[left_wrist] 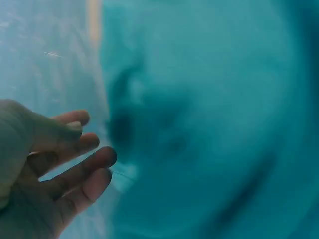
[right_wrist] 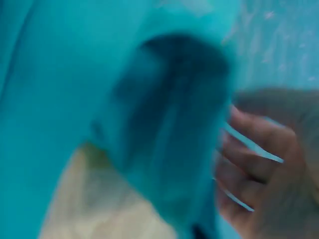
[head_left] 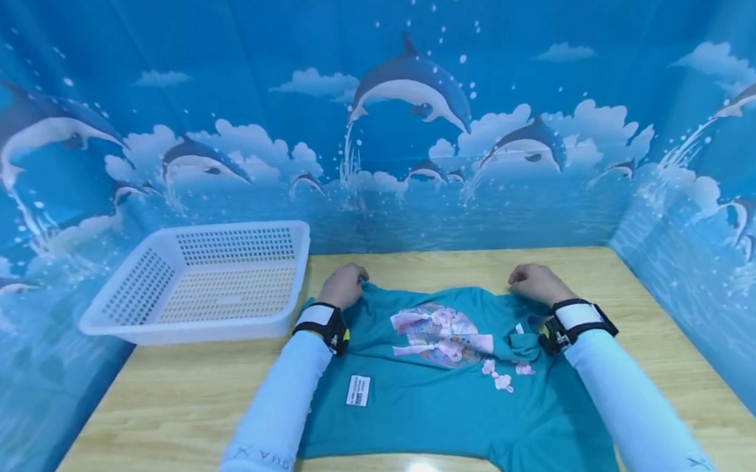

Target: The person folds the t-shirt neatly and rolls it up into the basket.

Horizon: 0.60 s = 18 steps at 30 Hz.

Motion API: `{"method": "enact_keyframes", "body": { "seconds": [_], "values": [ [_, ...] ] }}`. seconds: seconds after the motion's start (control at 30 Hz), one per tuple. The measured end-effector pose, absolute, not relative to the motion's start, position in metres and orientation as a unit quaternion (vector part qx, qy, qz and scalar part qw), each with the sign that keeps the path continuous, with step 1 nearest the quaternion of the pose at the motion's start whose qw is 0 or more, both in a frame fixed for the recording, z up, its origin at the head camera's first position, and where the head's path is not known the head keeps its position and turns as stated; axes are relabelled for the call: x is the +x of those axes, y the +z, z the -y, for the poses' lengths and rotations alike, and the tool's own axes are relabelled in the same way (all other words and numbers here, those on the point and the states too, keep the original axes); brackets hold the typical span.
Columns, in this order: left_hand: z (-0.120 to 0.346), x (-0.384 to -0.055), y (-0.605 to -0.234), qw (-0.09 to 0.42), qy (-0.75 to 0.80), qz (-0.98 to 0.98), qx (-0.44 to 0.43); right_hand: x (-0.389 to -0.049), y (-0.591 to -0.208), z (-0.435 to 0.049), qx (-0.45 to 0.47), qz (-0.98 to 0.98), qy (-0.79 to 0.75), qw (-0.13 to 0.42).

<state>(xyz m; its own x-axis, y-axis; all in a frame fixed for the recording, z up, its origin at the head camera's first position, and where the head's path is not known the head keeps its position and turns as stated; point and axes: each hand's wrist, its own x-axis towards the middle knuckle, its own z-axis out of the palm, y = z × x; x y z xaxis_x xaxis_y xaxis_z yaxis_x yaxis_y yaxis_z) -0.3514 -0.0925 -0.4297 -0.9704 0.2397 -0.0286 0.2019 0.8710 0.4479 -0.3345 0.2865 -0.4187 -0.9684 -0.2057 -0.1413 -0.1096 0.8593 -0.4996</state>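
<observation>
A teal shirt (head_left: pixel 425 410) lies spread on the table, with pink bows and small pink rabbits printed on it and a white label (head_left: pixel 358 390) on its left part. My left hand (head_left: pixel 343 287) is at the shirt's far left corner. In the left wrist view, its fingers (left_wrist: pixel 97 162) are loosely bent beside the cloth, and no fabric shows between thumb and fingers. At the far right corner, my right hand (head_left: pixel 534 284) pinches the shirt's edge between thumb and fingers. The right wrist view is blurred, with a dark fold of cloth (right_wrist: pixel 174 114) beside that hand.
A white plastic basket (head_left: pixel 225 326) with slotted walls stands at the back left, close to my left hand. The wooden table (head_left: pixel 185 407) meets a blue dolphin-print curtain (head_left: pixel 363 215) at its back and sides. Both wrists wear black camera straps.
</observation>
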Motion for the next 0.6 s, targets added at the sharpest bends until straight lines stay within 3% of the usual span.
{"method": "enact_keyframes", "body": {
  "seconds": [0.1,0.2,0.43,0.6],
  "values": [
    [0.092,-0.355,-0.442,0.058,0.193,-0.973,0.111,-0.337,-0.43,-0.289,-0.083,-0.955,-0.246,0.146],
    [0.09,-0.356,-0.452,0.057,0.157,-0.978,0.126,-0.337,-0.437,-0.286,-0.078,-0.954,-0.243,0.155],
    [0.087,-0.355,-0.434,0.035,0.097,-0.984,0.146,-0.334,-0.424,-0.282,-0.095,-0.967,-0.22,0.089],
    [0.092,-0.335,-0.4,-0.045,0.08,-0.987,0.135,-0.321,-0.394,-0.285,-0.123,-0.967,-0.222,0.012]
  ]
}}
